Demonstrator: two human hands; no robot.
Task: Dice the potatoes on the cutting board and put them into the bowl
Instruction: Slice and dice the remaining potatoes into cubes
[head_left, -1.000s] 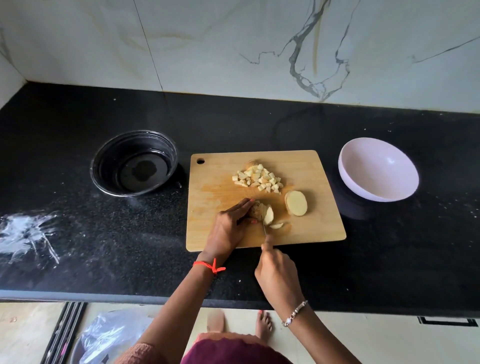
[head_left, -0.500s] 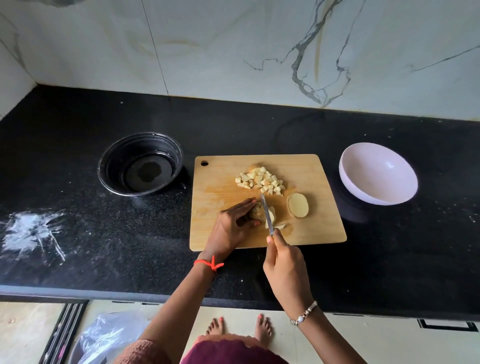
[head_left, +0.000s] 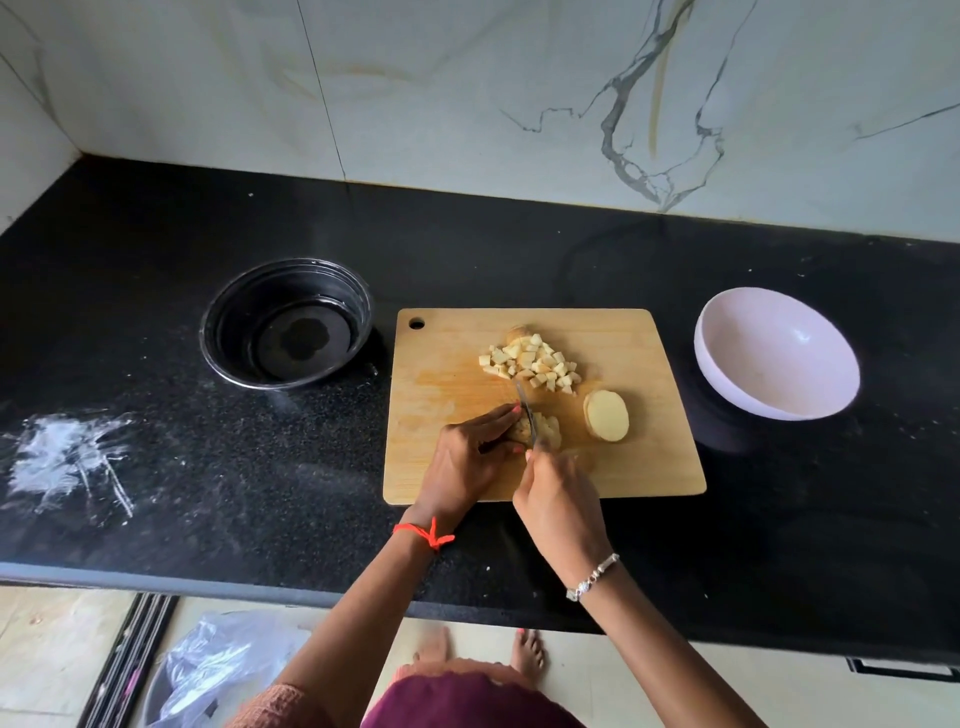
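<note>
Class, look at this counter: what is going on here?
A person dices potato on a rectangular wooden cutting board. The left hand holds a partly cut potato piece; the right hand grips a small steel knife, blade against it. A pile of pale potato cubes and an oval potato slice lie nearby. The pale pink bowl is empty.

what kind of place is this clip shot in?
Most likely a home kitchen: black stone counter against a marble-look wall, and a wooden cutting board with diced potato and a knife mid-cut.
</note>
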